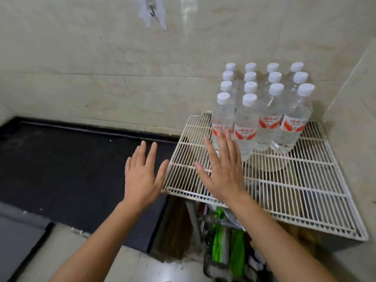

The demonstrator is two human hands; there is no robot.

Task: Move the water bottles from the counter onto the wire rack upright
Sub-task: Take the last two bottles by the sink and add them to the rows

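Observation:
Several clear water bottles (pixel 266 110) with white caps and red-and-white labels stand upright in rows at the back of the white wire rack (pixel 284 186), against the tiled wall. My right hand (pixel 221 169) hovers flat over the rack's left part, fingers straight, fingertips just in front of the nearest bottle (pixel 222 119). My left hand (pixel 142 171) is spread flat over the dark counter (pixel 67 163), beside the rack's left edge. Neither hand holds anything.
The rack sits in a corner with tiled walls behind and to the right. Below its front edge are green packages (pixel 220 237) and clutter. A metal hook (pixel 153 11) hangs on the wall above. A grey panel (pixel 18 241) lies at the lower left.

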